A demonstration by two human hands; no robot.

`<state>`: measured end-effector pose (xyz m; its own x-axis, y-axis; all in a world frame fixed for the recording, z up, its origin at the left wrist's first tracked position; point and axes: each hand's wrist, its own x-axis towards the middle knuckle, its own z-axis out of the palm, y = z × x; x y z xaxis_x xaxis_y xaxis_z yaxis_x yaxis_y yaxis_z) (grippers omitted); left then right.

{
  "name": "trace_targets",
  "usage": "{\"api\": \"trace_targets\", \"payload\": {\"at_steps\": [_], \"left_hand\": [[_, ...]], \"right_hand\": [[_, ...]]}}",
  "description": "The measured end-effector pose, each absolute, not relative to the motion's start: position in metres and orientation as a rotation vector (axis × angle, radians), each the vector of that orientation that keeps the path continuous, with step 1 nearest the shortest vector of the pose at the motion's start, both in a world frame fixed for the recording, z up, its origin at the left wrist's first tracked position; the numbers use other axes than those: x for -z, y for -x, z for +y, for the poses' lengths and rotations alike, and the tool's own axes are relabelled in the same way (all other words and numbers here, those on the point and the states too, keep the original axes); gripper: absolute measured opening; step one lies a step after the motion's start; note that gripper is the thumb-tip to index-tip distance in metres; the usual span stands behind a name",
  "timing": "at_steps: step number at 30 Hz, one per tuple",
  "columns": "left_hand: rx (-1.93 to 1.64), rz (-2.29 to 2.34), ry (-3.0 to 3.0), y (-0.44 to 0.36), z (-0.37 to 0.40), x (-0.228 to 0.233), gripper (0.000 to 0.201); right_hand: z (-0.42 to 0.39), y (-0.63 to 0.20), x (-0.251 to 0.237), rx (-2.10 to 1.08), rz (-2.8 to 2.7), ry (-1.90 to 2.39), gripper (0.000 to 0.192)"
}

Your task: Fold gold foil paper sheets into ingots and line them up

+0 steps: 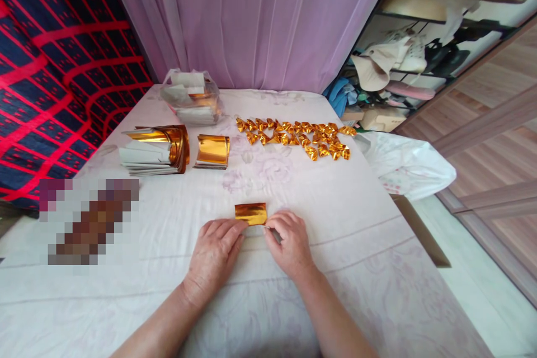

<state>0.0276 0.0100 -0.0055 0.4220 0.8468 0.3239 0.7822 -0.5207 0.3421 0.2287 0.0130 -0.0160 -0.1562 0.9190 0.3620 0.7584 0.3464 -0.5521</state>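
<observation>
White cloth-covered table [168, 291], shiny gold foil sheet [250, 213] folded flat, both hands pinching its near edge

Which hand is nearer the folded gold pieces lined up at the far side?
Right. The right hand lies below the folded pieces, slightly left; the left hand is further left, both at the gold sheet.

Your hands press a gold foil sheet [250, 213]: glossy, metallic, creased paper. The surface [335, 246] is covered in matt, pale printed cloth. The folded foil pieces [296, 137] gleam, crinkled. The foil stacks [157, 148] show white paper backs. The bag [191, 98] is clear plastic.
</observation>
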Motion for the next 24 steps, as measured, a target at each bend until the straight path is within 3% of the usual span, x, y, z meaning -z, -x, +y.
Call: {"api": "trace_targets", "payload": {"at_steps": [10, 24], "left_hand": [[-0.796, 1.187, -2.795, -0.043, -0.015, 0.002, 0.029], [-0.678, 1.209, -2.816, -0.045, -0.018, 0.014, 0.032]], "right_hand": [[0.013, -0.228, 0.014, -0.303, -1.97, 1.459, 0.01], [0.014, -0.23, 0.017, -0.295, -1.981, 1.447, 0.013]]}}
